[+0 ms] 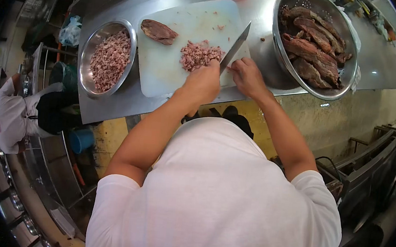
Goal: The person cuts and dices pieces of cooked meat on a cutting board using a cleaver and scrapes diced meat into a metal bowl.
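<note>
My left hand point(204, 84) is closed round the handle of a large knife point(235, 49), whose blade points up and to the right over the cutting board. My right hand point(247, 77) is beside the blade near its heel, fingers pinched together at the board's right edge; what they hold, if anything, is too small to make out. Just past my left hand lies a pile of chopped meat point(198, 55) on the white cutting board point(157, 75). An uncut piece of cooked meat point(159, 31) rests at the board's upper left.
Left of the board stands a metal bowl point(84, 69) of chopped meat point(111, 59). On the right, a metal colander point(280, 41) holds several long meat pieces point(310, 53). All stand on a steel table point(100, 108). Another person point(13, 112) is at far left, near a blue bucket point(81, 140).
</note>
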The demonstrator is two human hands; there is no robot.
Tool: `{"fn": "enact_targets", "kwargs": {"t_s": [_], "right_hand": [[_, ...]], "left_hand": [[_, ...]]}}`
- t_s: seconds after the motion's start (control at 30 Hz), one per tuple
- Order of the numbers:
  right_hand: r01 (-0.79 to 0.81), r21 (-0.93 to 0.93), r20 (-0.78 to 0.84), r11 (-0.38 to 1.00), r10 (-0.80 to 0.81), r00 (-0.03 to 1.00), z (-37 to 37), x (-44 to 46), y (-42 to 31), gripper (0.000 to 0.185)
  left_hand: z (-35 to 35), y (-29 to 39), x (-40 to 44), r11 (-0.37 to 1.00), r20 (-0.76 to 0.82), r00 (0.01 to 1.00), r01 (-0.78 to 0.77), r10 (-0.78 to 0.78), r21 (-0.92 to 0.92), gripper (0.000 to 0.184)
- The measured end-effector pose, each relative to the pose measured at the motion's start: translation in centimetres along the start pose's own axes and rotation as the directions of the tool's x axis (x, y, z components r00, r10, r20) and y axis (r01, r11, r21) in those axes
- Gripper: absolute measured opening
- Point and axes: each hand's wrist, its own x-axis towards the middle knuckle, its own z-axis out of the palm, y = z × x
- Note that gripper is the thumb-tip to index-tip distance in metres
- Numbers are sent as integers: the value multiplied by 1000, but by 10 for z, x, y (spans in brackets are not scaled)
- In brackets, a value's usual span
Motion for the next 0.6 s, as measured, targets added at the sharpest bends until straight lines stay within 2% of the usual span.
{"fn": "enact_targets", "kwargs": {"t_s": [0.1,0.2,0.27,0.37,0.47,0.57,0.6], "right_hand": [[4,8,-12,1000,-4,1000,4,1,4,11],[8,-21,-32,1000,-8,999,6,2,2,10],[5,-40,-50,999,-7,999,4,3,-1,9],[-3,-46,-37,999,1,999,6,3,1,8],[43,-22,-67,999,-44,997,4,2,3,7],[50,-81,-101,995,-58,993,14,1,11,7],[59,-81,-105,995,-68,992,14,4,12,7]], "left_hand": [[6,4,14,1000,-57,998,14,-15,-18,25],[-8,7,10,1000,33,999,15,-16,20,26],[14,-5,12,999,-67,997,-47,46,-11,19],[24,-5,24,999,-111,994,-24,21,-24,20],[5,2,15,998,-66,996,-65,64,-14,21],[36,-15,17,995,-159,987,-11,-5,-100,21],[27,-14,17,995,-169,986,-11,-5,-97,21]]}}
